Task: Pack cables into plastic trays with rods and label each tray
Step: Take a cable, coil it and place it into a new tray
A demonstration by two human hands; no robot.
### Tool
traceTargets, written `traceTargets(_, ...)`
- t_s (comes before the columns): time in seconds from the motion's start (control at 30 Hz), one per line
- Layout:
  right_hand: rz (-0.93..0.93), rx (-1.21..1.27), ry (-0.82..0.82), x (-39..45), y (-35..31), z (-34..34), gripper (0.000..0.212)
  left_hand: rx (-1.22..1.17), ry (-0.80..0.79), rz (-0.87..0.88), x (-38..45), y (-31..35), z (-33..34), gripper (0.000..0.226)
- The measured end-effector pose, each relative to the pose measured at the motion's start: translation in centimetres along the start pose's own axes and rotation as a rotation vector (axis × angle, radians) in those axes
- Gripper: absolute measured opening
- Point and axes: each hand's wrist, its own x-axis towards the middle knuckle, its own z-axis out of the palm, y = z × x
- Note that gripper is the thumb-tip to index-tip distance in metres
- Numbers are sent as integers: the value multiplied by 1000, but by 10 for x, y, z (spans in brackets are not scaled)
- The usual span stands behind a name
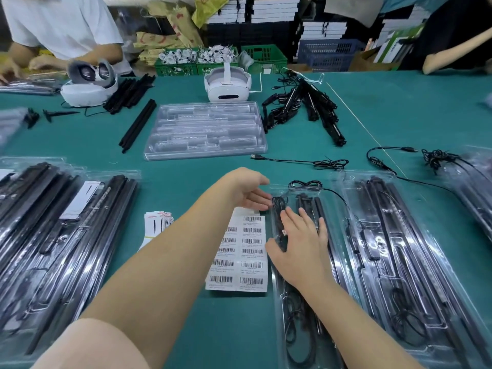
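A clear plastic tray (298,310) with black rods and a black cable lies in front of me on the green table. My right hand (300,246) lies flat on it, fingers straight, pressing the cable and rods down. My left hand (250,193) reaches to the tray's upper left edge with fingers extended, touching it just above the sheet of barcode labels (242,251). Another filled tray (404,262) lies to the right. A loose USB cable (298,161) lies beyond the tray.
Stacks of filled trays (53,235) lie at the left, small tags (157,222) beside them. An empty clear tray (205,129), loose black rods (138,123), bundled cables (306,107) and two white headsets (227,83) sit farther back. Other people work at the far edge.
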Motion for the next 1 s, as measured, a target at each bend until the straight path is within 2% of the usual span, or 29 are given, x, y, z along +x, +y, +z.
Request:
traceTargets(0.17, -2, -52, -12, 0, -1, 1, 78, 238, 86, 98, -1, 4, 12, 25)
traceTargets(0.2, -1, -53, -12, 0, -1, 1, 78, 338, 141, 133, -2, 5, 13, 23)
traceTargets(0.27, 0, -55, -12, 1, -1, 1, 78, 616, 347, 251, -7, 7, 8, 21)
traceTargets(0.33, -1, -60, -14, 0, 0, 1, 78, 738, 482, 356, -17, 5, -2, 24)
traceTargets(0.5, 3, -59, -16, 1, 0, 2, 81, 819, 468, 412, -52, -21, -41, 25)
traceTargets(0.63, 2, -75, -37, 1, 0, 1, 83, 1040, 480, 310, -78, -51, -93, 19)
traceTargets(0.8, 11, -83, -50, 0, 0, 0, 75, 1224, 367, 165, -89, -80, -117, 32)
traceTargets(0.9, 17, -71, -53, 0, -1, -1, 73, 1308, 471, 132, -82, -94, -106, 27)
traceTargets(1.0, 16, -63, -52, 0, -2, -3, 72, 1371, 575, 75, -78, -104, -95, 38)
